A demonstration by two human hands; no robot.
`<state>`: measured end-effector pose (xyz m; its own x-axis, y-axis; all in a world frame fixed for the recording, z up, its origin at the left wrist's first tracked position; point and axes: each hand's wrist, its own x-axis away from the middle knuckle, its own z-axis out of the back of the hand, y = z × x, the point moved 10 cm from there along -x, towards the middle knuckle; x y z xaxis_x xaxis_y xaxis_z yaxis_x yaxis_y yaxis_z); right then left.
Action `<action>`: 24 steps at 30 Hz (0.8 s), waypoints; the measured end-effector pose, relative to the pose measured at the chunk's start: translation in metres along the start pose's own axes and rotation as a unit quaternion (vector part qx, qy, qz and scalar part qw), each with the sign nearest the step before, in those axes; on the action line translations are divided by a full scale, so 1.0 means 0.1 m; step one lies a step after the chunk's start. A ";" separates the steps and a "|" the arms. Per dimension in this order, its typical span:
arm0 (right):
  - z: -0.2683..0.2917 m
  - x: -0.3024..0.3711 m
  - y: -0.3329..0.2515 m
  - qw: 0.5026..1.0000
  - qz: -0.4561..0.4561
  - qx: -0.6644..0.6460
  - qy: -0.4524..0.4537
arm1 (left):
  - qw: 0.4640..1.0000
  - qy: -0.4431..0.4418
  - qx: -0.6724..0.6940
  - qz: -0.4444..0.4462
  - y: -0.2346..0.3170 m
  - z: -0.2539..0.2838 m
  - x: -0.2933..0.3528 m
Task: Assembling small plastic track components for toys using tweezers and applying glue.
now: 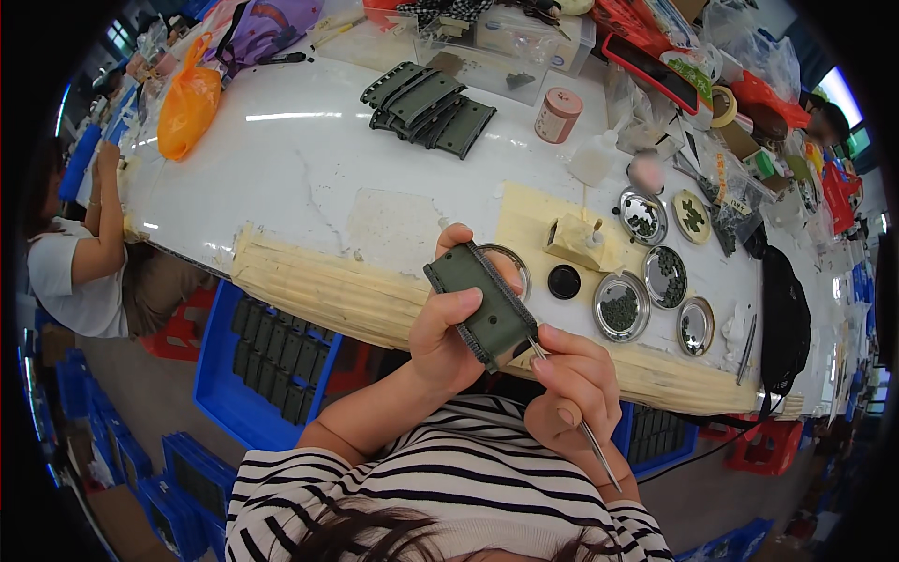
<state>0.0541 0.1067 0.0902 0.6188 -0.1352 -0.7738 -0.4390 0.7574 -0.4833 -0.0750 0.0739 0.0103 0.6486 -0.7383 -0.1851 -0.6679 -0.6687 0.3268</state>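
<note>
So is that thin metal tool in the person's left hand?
No, the right hand holds the thin metal tool, while the left hand grips the dark green piece.

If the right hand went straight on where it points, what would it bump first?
The right hand would likely meet the dark green part in the left hand first; its tweezers appear to reach the part's edge, though depth is unclear.

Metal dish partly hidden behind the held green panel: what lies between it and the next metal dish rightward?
A round black disc lies between them in the head view.
</note>
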 end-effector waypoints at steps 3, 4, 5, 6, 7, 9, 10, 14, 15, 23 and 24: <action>0.00 0.00 0.01 1.000 -0.002 -0.008 0.009 | 1.000 0.000 0.000 -0.001 0.01 0.00 0.00; 0.00 0.00 0.01 1.000 -0.003 -0.012 0.013 | 1.000 -0.001 0.000 -0.001 0.01 0.00 0.00; 0.01 -0.02 0.02 0.999 -0.007 -0.031 0.016 | 0.999 0.019 -0.026 -0.002 0.02 0.02 0.00; 0.03 -0.03 0.04 0.999 -0.011 -0.048 0.020 | 0.998 0.039 -0.051 -0.001 0.03 0.01 0.00; 0.05 -0.05 0.07 0.997 -0.015 -0.066 0.024 | 0.995 0.060 -0.077 -0.001 0.05 0.01 0.01; 0.17 -0.05 0.19 0.989 -0.057 -0.100 0.091 | 0.990 0.092 -0.105 -0.002 0.16 0.01 -0.01; 0.19 -0.07 0.27 0.987 -0.081 -0.104 0.096 | 0.987 0.107 -0.119 -0.003 0.23 0.03 -0.01; 0.12 -0.15 0.62 0.970 -0.222 -0.082 0.045 | 0.976 0.108 -0.174 -0.069 0.67 0.06 0.06; 0.05 -0.17 0.66 0.973 -0.223 -0.060 0.011 | 0.971 0.133 -0.187 -0.069 0.70 0.11 0.09; -0.39 -0.22 0.81 0.968 -0.219 0.011 -0.126 | 0.961 0.225 -0.158 0.003 0.67 0.40 0.22; -0.44 -0.23 0.80 0.968 -0.209 0.015 -0.138 | 0.961 0.224 -0.163 0.003 0.67 0.42 0.22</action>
<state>-0.0243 0.1423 0.0517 0.8908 -0.2612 -0.3719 -0.0960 0.6916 -0.7159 -0.1210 0.0095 -0.0105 0.7857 -0.5810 0.2122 -0.5701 -0.5470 0.6130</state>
